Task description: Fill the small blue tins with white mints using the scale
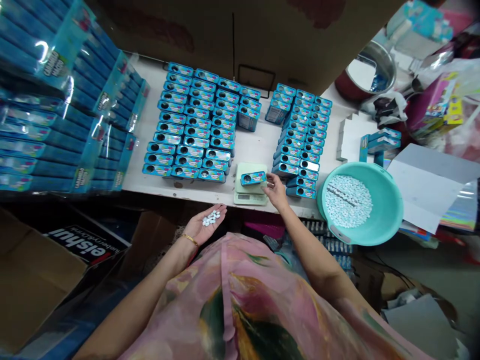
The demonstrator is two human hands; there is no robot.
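Several small white tablets lie in the palm of my left hand, which is turned up with its fingers together and slightly cupped, in front of the table's edge. A blue tin with a round dark opening rests on a pale green scale. My right hand is at the right end of that tin, its fingertips touching or very close to it. Whether the fingers grip the tin is hard to tell.
Rows of upright blue tins stand left of the scale, more tins to its right. A turquoise basin of white tablets sits at the table's right. Stacked blue packs rise at the left. Cardboard borders the back.
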